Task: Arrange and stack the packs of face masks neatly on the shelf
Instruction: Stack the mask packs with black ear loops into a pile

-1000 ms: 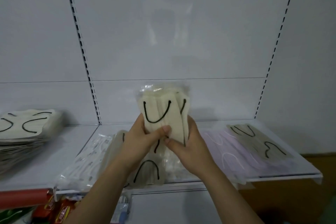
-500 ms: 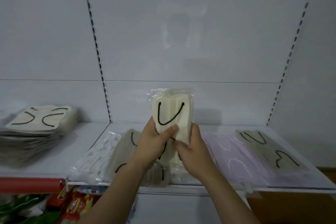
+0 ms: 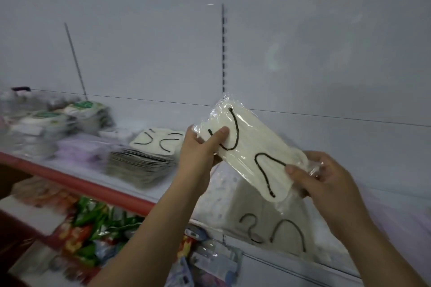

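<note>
Holding a cream mask pack (image 3: 247,151) up in the air, tilted, upper end left, lower end right, clear wrapper catching the light. Left hand (image 3: 199,149) clamped on the upper end, thumb across the front beside the black ear loop, fingers behind. Right hand (image 3: 326,177) pinching the lower end, thumb on the front, fingers curled round the crinkled wrapper tail.

Head view, the only one: swung left compared with half a second back, when the pack stood upright between both hands over the middle bay. Now turned flat-faced and carried leftward, just right of the tall stack of cream packs (image 3: 149,158) on the shelf (image 3: 77,170), near it but not touching. Reads as the pack squared up and on its way to that matching stack, so placement looks like the next step, not yet done.

Below the held pack, more loose packs (image 3: 275,223) lying untidy on the right bay, still to be sorted. Farther left, lilac packs (image 3: 79,149) and what may be green-labelled packs (image 3: 70,114), too blurred to say for sure. Under the red shelf edge (image 3: 81,184), bright snack bags (image 3: 93,223).
</note>
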Available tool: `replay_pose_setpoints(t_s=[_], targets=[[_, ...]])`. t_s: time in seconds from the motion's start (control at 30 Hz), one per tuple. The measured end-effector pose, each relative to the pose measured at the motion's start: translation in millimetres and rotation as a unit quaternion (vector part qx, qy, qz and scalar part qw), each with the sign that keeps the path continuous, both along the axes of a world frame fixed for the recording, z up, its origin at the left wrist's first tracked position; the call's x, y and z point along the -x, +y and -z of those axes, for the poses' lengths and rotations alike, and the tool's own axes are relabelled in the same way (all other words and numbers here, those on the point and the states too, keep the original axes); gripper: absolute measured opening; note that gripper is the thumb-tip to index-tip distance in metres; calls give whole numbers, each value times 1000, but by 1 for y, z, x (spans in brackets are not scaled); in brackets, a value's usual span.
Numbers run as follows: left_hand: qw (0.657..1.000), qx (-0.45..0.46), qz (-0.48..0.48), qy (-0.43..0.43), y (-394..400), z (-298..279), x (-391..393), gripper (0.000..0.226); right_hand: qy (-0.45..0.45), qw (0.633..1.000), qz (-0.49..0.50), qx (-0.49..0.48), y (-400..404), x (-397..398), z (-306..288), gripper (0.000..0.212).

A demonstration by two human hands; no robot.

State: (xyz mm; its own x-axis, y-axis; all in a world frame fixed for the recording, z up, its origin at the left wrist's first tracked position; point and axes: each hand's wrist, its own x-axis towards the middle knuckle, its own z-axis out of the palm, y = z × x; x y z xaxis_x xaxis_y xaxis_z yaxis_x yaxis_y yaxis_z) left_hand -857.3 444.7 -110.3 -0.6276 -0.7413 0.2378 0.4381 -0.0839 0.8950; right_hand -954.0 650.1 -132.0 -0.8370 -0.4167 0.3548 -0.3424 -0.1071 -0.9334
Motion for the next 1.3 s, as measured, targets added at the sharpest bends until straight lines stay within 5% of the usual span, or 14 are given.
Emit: replay_pose_setpoints(t_s=[0.13, 0.33, 0.5, 0.57, 0.67, 0.83, 0.93, 1.03, 1.17, 1.3], targets=[[995, -49, -85, 12, -52, -2, -22, 44, -91, 995, -15, 46, -68, -14, -10, 33], [993, -61, -100, -24, -168, -14, -47, 41, -121, 990, -69, -39, -189, -44, -24, 9], [977, 93, -117, -150, -287, -31, -62, 53, -170, 983, -47, -42, -292, -36, -41, 17], [918, 245, -138, -278, -327, -30, -61, 49, -199, 978, -43, -45, -331, -30, -43, 23], [780, 440, -139, -423, -366, -21, -48, 41, -221, 971, -23, -85, -377, -14, -36, 28], [673, 605, 28, -425, -408, 4, -9, 48, -251, 953, 34, -165, -418, 11, -14, 11], [605, 653, 111, -441, -416, 19, 12, 61, -157, 943, 105, -273, -422, 22, 6, 19], [562, 677, 143, -454, -419, 25, 23, 83, 11, 893, 150, -424, -418, 28, 10, 36], [496, 720, 159, -459, -419, 23, 27, 113, 277, 840, 114, -452, -412, 28, 6, 71], [449, 777, 127, -423, -414, 18, 30, 97, 438, 703, -25, -560, -415, 24, 12, 91]])
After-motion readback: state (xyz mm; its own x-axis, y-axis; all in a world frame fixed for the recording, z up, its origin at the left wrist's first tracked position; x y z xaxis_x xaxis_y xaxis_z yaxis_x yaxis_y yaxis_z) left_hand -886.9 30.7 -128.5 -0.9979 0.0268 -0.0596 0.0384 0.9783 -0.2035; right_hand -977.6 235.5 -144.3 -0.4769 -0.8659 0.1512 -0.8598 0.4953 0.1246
